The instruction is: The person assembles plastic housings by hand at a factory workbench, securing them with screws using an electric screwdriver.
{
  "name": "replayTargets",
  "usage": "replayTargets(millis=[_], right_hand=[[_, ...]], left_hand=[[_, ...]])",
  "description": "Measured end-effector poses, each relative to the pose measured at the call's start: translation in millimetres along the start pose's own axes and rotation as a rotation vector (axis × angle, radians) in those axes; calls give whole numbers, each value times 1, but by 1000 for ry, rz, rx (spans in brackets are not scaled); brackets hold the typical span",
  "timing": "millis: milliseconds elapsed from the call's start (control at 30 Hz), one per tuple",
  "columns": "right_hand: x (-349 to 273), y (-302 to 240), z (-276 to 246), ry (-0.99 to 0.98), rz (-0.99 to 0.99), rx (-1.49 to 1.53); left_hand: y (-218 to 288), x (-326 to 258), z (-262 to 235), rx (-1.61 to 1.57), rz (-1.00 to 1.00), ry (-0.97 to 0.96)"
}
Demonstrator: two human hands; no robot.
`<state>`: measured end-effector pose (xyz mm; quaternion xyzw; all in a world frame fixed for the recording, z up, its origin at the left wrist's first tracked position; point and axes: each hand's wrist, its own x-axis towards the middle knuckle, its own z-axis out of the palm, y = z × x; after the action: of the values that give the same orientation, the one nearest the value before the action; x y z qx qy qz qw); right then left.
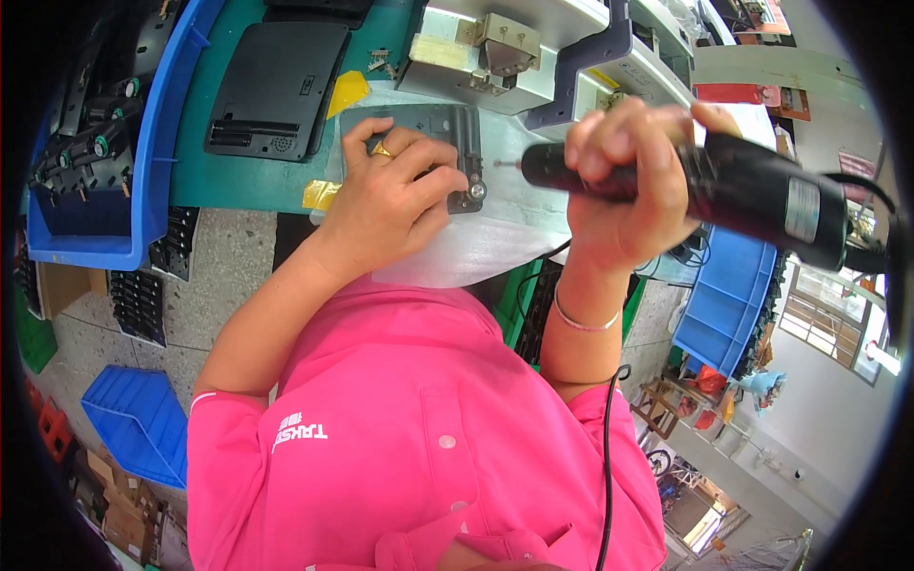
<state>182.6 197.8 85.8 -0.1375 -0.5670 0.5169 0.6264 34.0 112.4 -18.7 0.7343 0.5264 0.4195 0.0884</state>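
My right hand (630, 186) is wrapped around a black corded electric screwdriver (762, 195), raised to the right. Its thin bit points left toward a dark grey plastic casing (466, 138) and stays apart from it. With bent fingers, my left hand (390, 195) grips the casing from above and hides much of it. A small round metal part (477, 190) sits at the casing's near right corner. The casing lies on a translucent sheet (447, 257). Left of it, a larger black casing (276, 90) lies on the green mat, its long slot facing up.
A blue bin (143, 181) with black parts stands at the left. Behind the work is a pale metal fixture (481, 67). Yellow tape pieces (348, 92) and small metal parts (381, 62) lie near the casings. A black cable (609, 466) runs along my right arm.
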Motion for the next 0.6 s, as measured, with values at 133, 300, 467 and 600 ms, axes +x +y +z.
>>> replayTargets(millis=[133,300,467,600], right_hand=[[-22,-10,-6,-1,50,4],[-36,-6,-7,19,55,-49],[-41,0,-5,24,36,-88],[-44,3,-9,6,51,-97]], left_hand=[[2,1,0,28,27,-28],[3,1,1,78,34,-64],[2,-1,0,75,24,-115],[3,-2,0,73,19,-117]])
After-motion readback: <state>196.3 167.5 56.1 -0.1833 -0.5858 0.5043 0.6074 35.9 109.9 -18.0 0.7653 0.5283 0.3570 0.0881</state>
